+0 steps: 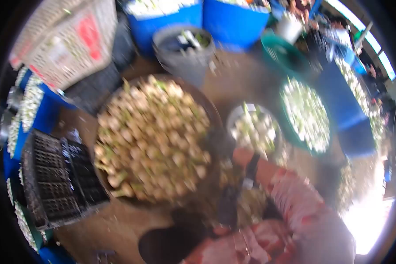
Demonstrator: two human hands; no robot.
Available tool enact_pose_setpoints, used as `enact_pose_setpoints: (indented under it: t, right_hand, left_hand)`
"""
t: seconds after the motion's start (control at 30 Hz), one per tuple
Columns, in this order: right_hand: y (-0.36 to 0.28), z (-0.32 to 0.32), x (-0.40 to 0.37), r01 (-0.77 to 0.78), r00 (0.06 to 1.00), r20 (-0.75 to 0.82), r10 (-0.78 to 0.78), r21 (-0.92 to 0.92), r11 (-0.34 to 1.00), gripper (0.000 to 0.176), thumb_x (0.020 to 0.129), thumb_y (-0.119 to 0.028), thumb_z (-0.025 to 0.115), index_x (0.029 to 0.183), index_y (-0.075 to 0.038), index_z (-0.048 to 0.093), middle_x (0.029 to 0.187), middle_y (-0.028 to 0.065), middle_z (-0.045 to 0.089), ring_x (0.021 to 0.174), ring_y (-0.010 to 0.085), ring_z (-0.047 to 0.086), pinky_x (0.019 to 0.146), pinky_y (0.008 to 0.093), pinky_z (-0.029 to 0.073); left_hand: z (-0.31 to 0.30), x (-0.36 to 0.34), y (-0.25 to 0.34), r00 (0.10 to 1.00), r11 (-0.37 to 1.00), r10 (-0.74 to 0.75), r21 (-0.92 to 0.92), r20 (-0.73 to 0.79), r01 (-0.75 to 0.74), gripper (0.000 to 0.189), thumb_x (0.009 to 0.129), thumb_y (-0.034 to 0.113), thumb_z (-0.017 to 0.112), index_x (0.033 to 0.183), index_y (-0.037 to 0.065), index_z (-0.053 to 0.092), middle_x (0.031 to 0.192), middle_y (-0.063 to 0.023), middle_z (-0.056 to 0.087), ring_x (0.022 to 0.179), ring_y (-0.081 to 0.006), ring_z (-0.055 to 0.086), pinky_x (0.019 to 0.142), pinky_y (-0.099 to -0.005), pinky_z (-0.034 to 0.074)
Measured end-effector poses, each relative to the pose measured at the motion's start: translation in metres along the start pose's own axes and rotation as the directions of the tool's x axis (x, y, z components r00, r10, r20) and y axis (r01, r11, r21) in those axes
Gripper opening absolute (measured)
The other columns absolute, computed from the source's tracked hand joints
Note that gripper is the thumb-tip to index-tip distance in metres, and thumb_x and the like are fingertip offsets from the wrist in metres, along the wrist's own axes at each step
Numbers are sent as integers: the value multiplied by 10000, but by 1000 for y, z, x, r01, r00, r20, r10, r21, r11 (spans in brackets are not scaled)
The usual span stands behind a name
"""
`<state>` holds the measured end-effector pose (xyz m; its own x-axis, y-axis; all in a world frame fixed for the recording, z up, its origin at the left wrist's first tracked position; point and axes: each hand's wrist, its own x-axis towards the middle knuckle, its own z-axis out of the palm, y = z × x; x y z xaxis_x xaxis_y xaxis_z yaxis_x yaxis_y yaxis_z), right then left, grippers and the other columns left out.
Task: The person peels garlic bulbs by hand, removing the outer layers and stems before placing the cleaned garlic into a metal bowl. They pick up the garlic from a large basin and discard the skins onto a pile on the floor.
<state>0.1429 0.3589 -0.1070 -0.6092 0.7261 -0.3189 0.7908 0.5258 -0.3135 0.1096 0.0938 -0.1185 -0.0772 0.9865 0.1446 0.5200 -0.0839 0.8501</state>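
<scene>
My right hand (242,156) is blurred at the near edge of a white bowl (229,121) of pale, peeled bulbs with green stems (253,130). A dark band circles its wrist, below which is a pink and white sleeve. Its fingers are too smeared to read. Lower down, a dark upright shape (228,207) may be my gloved left hand, but I cannot make out fingers or anything held. Left of my hands, a wide round basin (215,116) is heaped with brownish bulbs (152,141).
Black crates (53,176) lie at the left, a pale crate (70,48) at the upper left. Behind the basin stand a grey bucket (180,59) and blue tubs (235,26). At the right are a green basket (288,127) of white bulbs and a blue container (343,105).
</scene>
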Motion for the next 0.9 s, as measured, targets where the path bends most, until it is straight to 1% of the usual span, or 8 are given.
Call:
enact_pose_setpoints:
  t: [0.03,0.07,0.17,0.33,0.4,0.6,0.8,0.9]
  right_hand:
    - [8,40,30,232,964,-60,-261,-300,925,399,975,-354,439,1179,-57,612,1104,227,632,1029,350,628,904,446,495]
    - [0,59,50,60,998,2,-60,-8,998,452,946,-416,483,1232,-84,593,1175,226,619,1113,363,590,957,431,467]
    - [-54,52,44,-282,959,118,257,475,833,676,841,-573,601,1306,-85,559,1255,251,594,1214,389,536,1015,408,431]
    - [-1,162,80,-168,986,74,152,353,920,783,780,-584,685,1332,-50,531,1274,237,589,1178,386,566,983,405,454]
    - [-46,75,39,-229,970,57,234,522,822,807,776,-538,727,1368,-45,484,1264,224,592,1179,368,564,984,396,455]
    - [-58,11,-63,243,875,-483,-16,410,879,691,837,-362,721,1400,-85,431,1256,205,567,1095,377,598,935,423,488]
    - [-70,-20,-202,280,866,-499,-25,442,852,786,745,-117,733,1444,-75,379,1157,189,581,1082,386,556,971,450,437]
    - [-63,3,-240,290,846,-530,-59,364,885,783,740,-100,722,1443,-72,377,1183,199,562,1121,399,534,1002,463,415]
  left_hand:
    - [8,2,-6,971,910,-237,-355,-28,212,335,975,89,457,1284,-9,538,1206,-134,603,1177,-271,551,987,-370,452]
    - [-10,19,15,858,496,-510,-796,56,347,353,975,123,493,1309,10,519,1173,-120,614,1120,-235,580,958,-347,469]
    - [-1,13,-33,719,250,-689,-902,89,351,376,975,151,513,1327,21,495,1145,-97,619,1033,-178,601,903,-298,483]
    - [-46,36,14,717,454,-696,-754,32,475,308,925,5,512,1227,-30,557,1150,-116,578,1032,-203,568,907,-335,466]
    - [-49,32,20,720,162,-687,-947,93,277,434,910,-13,524,1340,-8,465,1151,-130,564,1054,-210,562,922,-346,461]
    - [-29,19,-13,778,296,-625,-941,-59,167,397,995,348,506,1273,66,509,1068,-43,600,957,-145,583,801,-328,488]
    - [-42,26,21,876,385,-401,-818,269,427,391,1003,408,480,1250,119,571,1070,3,613,890,-102,584,722,-310,533]
    - [-37,22,47,728,-49,-387,-801,566,597,470,992,447,512,1221,40,563,990,-15,569,802,-87,540,691,-208,497]
